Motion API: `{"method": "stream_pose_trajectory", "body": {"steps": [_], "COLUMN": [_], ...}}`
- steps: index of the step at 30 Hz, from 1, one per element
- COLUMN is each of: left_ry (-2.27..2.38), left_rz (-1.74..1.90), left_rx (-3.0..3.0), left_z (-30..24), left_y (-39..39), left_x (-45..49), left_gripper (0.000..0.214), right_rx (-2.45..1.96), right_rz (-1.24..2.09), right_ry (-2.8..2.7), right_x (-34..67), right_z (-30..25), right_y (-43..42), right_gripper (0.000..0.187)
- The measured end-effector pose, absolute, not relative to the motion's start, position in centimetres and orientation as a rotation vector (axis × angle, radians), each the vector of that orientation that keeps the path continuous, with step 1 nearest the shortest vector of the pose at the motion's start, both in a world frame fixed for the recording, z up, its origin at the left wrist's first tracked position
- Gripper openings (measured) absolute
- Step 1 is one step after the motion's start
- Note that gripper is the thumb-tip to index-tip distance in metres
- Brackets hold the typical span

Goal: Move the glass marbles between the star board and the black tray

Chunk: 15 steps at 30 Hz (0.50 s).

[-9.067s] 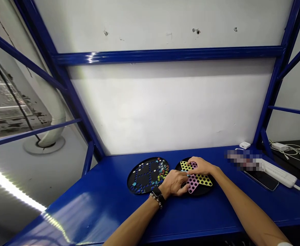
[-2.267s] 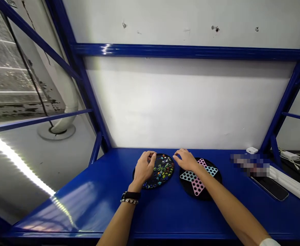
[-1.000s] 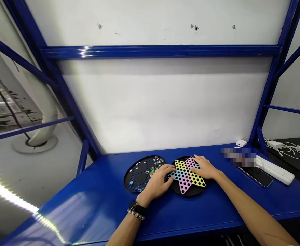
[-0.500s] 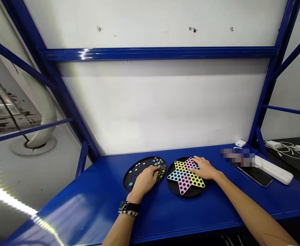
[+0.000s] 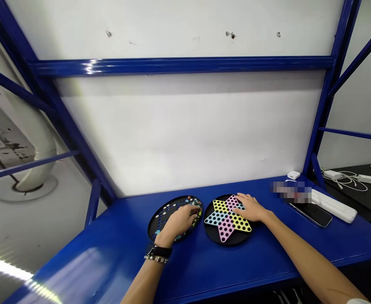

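Observation:
On the left, a black round tray (image 5: pixel 150 226) with blue markings along its edge holds several coloured marbles (image 5: pixel 196 202) at its far right side. My left hand (image 5: pixel 181 221) reaches over this tray, its fingers bent down together among the marbles; what lies under the fingertips is hidden. To the right sits a Chinese checkers board (image 5: pixel 226 220), a star in yellow, pink and blue with dark holes, set on a black round base. My right hand (image 5: pixel 250 207) lies over the board's far right part, fingers stretched out. A watch and a beaded bracelet circle my left wrist.
A smartphone (image 5: pixel 312 214), a long white object (image 5: pixel 334 206) and a small white case (image 5: pixel 293 175) lie on the right of the blue tabletop (image 5: pixel 118 261). Blue frame bars (image 5: pixel 179 65) cross the white wall behind. White cables and chargers (image 5: pixel 347 177) rest on a dark surface beyond.
The view has shifted slightly. My left hand stays over the marbles and covers more of them. My right hand remains on the board.

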State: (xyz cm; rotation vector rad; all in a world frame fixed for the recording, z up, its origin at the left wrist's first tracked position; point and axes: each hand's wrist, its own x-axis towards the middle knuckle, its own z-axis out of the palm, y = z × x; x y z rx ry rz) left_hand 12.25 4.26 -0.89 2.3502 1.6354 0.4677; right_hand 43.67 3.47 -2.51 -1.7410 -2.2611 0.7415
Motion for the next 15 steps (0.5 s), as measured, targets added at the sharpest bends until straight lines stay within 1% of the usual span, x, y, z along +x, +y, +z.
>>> {"method": "stream_pose_trajectory", "body": {"steps": [5, 10, 15], "left_ry": [1.592, 1.574, 1.557], "left_rz": [0.297, 0.14, 0.112], "left_rx": [2.253, 2.239, 2.312], "left_z": [0.7, 0.9, 1.0], "left_y": [4.8, 6.4, 6.5], "left_x": [12.5, 11.9, 11.9], "left_gripper": [0.028, 0.03, 0.035], "right_rx": [-1.762, -1.764, -1.758], "right_rz": [0.744, 0.753, 0.759], "right_ry": [-2.282, -2.288, -2.286], "right_x": [43.6, 43.6, 43.7], "right_z": [-2.2, -2.0, -2.1], "right_y": [3.3, 3.2, 3.3], "right_gripper": [0.088, 0.089, 0.089]}}
